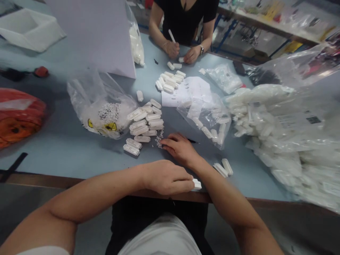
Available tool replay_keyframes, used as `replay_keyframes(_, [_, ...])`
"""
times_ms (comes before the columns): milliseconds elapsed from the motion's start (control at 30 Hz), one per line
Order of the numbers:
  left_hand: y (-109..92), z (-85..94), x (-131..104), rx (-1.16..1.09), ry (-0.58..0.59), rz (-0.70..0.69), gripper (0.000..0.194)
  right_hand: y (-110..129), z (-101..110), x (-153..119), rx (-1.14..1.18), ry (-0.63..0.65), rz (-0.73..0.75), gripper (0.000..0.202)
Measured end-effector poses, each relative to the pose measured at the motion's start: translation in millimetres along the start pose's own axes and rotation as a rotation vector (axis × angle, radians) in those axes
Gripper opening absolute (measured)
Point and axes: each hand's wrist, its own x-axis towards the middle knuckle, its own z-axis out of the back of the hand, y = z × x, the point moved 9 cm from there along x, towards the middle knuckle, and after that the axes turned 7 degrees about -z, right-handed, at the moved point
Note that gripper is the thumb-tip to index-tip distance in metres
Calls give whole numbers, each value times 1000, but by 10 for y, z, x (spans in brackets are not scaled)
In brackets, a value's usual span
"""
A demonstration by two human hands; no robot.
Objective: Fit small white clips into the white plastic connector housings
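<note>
My left hand (167, 178) is closed around a white plastic block (197, 184) near the table's front edge; the fingers hide most of the block. Beyond it, my right hand (182, 148) rests on the table, its thumb and index finger together at a small scatter of tiny white pieces (159, 139). What those fingertips hold, if anything, is too small to make out. Just left of the scatter lies a heap of white plastic blocks (140, 129) with rows of dark marks. Two more white blocks (223, 168) lie to the right of my right forearm.
A clear bag of tiny white pieces (109, 112) stands left of the heap. Another bag with white blocks (207, 122) lies beside a paper sheet (170, 100). Large bags (287, 141) crowd the right. Across the table, a co-worker's hand (173, 49) holds a white pen-like tool.
</note>
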Motion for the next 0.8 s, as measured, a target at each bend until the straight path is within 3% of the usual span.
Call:
replay_keyframes(133, [-44,-31,14,81,-9,-88,27,69,-32,-43,-179,-32,68,27])
replay_keyframes(367, [-44,5,33,-26,3,-32,29,131,-130,-105,-376,-31,127,29])
replay_keyframes(633, [-15,1,11,-25,-41,-31,24,89,-91,-61,-270,-83,101,24])
replay_keyframes(800, [-23,-1,14,-18,-10,-35,28,134,-136,-56,-275,-47,109,20])
